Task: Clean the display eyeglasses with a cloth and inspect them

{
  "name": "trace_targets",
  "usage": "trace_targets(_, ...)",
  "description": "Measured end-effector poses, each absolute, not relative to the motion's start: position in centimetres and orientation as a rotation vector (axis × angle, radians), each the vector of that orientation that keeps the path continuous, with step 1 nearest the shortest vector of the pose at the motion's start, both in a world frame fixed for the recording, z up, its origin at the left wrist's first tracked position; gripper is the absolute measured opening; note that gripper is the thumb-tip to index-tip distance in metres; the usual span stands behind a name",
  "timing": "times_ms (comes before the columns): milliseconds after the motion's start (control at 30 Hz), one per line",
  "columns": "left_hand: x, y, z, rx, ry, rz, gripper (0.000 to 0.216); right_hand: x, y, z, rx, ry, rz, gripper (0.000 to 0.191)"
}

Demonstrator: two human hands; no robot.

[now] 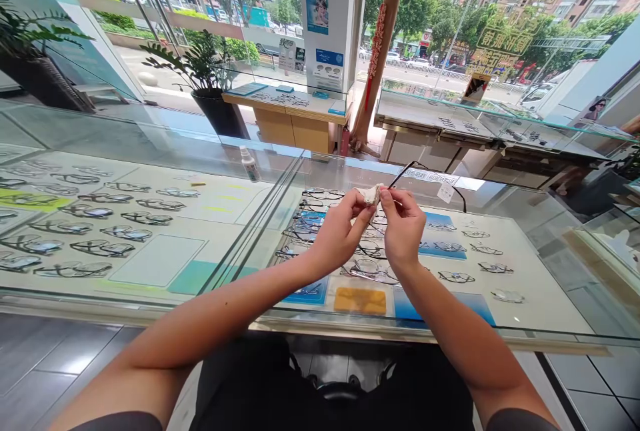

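Note:
Above the glass counter, my left hand [343,229] pinches a crumpled whitish cloth [371,195] between thumb and fingers. Close beside it, my right hand [404,225] is closed on a pair of eyeglasses [401,174]. The dark temples of this pair stick out up and to the right, and a white tag [445,192] hangs by them. Cloth and fingers cover most of the front of the frame. The cloth is pressed against the glasses where both hands meet. Directly below, rows of eyeglasses [367,265] lie inside the case.
A white spray bottle [249,163] stands on the glass counter [165,125] to the left. Inside the case are more spectacles [91,249], an orange-yellow cloth [360,300] and blue cards. Beyond it are a potted plant [220,111], a wooden post [377,51] and other display cases.

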State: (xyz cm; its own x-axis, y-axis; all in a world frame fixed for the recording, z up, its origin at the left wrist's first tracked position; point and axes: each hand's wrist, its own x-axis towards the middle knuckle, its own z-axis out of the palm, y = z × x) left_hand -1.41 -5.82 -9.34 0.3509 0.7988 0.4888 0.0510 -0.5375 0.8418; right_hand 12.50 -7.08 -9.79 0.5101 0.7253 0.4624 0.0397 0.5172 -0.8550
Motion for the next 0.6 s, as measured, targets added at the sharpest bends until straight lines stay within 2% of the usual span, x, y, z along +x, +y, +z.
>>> trace_targets(200, -1.9, -5.8, -8.6, 1.935, 0.76, 1.233, 0.028, 13.9, -6.6, -9.3, -0.967, -0.872, 0.464, 0.024)
trace_targets(500, -6.0, -0.1, -6.7, 1.719, 0.833, 1.522, 0.033, 15.5, -6.0, -8.3, -0.79, -0.854, 0.706, 0.02)
trace_targets(600, -8.6, 2.4, -5.7, 1.744, 0.986, 1.47, 0.028, 16.3, -5.8, -7.9, -0.756, -0.888, 0.792, 0.022)
